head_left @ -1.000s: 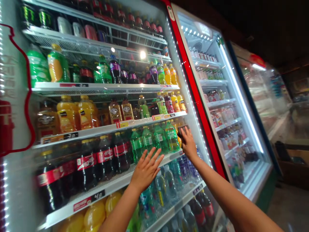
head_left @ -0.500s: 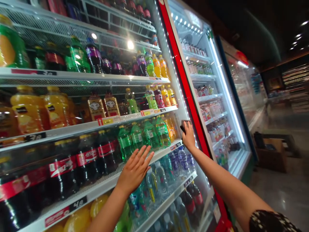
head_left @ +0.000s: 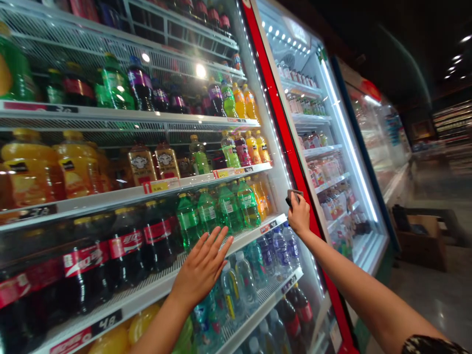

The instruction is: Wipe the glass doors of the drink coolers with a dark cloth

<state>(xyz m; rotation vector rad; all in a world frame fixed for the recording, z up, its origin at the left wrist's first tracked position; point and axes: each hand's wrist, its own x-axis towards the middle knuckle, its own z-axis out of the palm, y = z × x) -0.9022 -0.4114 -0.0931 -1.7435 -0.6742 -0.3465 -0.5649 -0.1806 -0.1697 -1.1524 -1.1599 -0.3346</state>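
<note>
While the left hand [head_left: 200, 268] spreads, the right hand [head_left: 300, 214] clasps a half-hidden object [head_left: 290, 193].

The right sleeve [head_left: 427, 345] is dark with pale patterning

A second lit fridge [head_left: 348, 138] with stocked shelves stands to the right, a glass-fronted cabinet [head_left: 383, 128] beyond it and a cardboard box [head_left: 422, 243] on the grey floor [head_left: 427, 290] near it, while small ceiling lights [head_left: 457, 61] shine at far right.
</note>
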